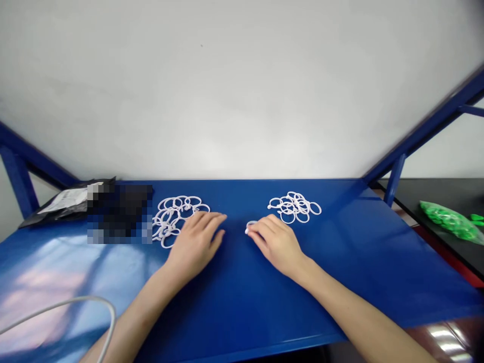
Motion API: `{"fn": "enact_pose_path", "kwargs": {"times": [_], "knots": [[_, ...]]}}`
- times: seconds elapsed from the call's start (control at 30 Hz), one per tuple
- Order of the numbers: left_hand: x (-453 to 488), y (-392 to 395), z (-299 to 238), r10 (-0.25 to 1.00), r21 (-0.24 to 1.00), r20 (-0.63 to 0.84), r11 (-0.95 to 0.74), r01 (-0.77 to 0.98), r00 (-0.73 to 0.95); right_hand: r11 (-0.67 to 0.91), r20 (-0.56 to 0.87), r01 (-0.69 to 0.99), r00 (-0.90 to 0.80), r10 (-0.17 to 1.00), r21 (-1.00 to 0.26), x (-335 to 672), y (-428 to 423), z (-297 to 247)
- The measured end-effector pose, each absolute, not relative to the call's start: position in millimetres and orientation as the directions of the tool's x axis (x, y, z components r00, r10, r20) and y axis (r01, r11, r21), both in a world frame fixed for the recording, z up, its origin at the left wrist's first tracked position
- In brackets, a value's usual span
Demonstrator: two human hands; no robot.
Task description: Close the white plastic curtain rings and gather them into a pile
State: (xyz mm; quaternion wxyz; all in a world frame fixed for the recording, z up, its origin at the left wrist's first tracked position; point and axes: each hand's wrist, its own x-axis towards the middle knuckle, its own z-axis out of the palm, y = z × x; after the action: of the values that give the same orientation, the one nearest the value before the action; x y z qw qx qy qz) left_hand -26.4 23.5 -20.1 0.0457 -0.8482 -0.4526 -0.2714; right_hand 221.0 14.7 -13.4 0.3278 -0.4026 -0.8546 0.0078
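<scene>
Two heaps of white plastic rings lie on a blue table. The left heap is next to my left hand, which rests flat on the table with its fingers stretched out, touching the heap's near edge. The right heap lies just beyond my right hand. That hand's fingers are curled and pinch a single white ring against the table, between the two heaps.
A black plastic bag with a white label lies at the table's back left. A white cable loops at the near left. Blue frame struts rise on both sides. A green bag sits on a dark bench to the right.
</scene>
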Motion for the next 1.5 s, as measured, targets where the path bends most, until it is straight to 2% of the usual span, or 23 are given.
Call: {"fn": "enact_pose_path", "kwargs": {"times": [0.17,0.23,0.33,0.4,0.47,0.57,0.67,0.73,0.8,0.9,1.07,1.13,1.23,1.37,1.5], "knots": [[-61,44,-33,0.795,-0.015,0.462,-0.435,0.900,0.392,0.367,0.560,0.928,-0.266,0.785,-0.072,256,31,-9],[-64,45,-34,0.805,-0.044,0.439,-0.423,0.905,0.398,0.249,0.546,0.968,-0.192,0.816,-0.033,268,36,-9],[-58,43,-30,0.811,-0.025,0.418,-0.439,0.898,0.408,0.158,0.502,0.987,-0.136,0.854,-0.001,278,38,-10],[-52,39,-26,0.815,0.046,0.423,-0.457,0.888,0.397,0.141,0.517,0.990,-0.118,0.848,-0.006,277,37,-9],[-45,33,-23,0.824,0.170,0.426,-0.479,0.861,0.375,0.161,0.561,0.987,-0.116,0.819,-0.031,271,34,-7],[-32,22,-20,0.853,0.385,0.379,-0.498,0.777,0.359,0.296,0.577,0.949,-0.181,0.797,-0.111,254,23,-2],[-17,9,-17,0.882,0.585,0.265,-0.468,0.662,0.389,0.526,0.501,0.801,-0.344,0.794,-0.284,233,9,-1],[-9,3,-15,0.889,0.705,0.189,-0.418,0.573,0.417,0.610,0.454,0.663,-0.424,0.784,-0.434,220,-1,-4],[-3,-1,-13,0.897,0.790,0.149,-0.361,0.495,0.416,0.615,0.422,0.562,-0.448,0.788,-0.553,210,-8,-9],[0,-4,-10,0.913,0.841,0.133,-0.311,0.444,0.387,0.549,0.368,0.503,-0.418,0.831,-0.667,204,-11,-15],[-1,-4,-8,0.924,0.837,0.171,-0.320,0.443,0.343,0.475,0.349,0.425,-0.342,0.873,-0.771,205,-8,-16],[-2,-4,-8,0.920,0.820,0.195,-0.343,0.458,0.339,0.487,0.366,0.423,-0.338,0.867,-0.764,206,-7,-15],[0,-4,-11,0.892,0.764,0.268,-0.426,0.484,0.364,0.563,0.418,0.466,-0.383,0.824,-0.683,206,-7,-15],[3,-6,-19,0.803,0.613,0.458,-0.596,0.519,0.382,0.634,0.449,0.514,-0.448,0.773,-0.578,207,-8,-16],[3,-11,-23,0.647,0.380,0.624,-0.741,0.553,0.438,0.667,0.472,0.518,-0.472,0.745,-0.535,206,-12,-17]]}}
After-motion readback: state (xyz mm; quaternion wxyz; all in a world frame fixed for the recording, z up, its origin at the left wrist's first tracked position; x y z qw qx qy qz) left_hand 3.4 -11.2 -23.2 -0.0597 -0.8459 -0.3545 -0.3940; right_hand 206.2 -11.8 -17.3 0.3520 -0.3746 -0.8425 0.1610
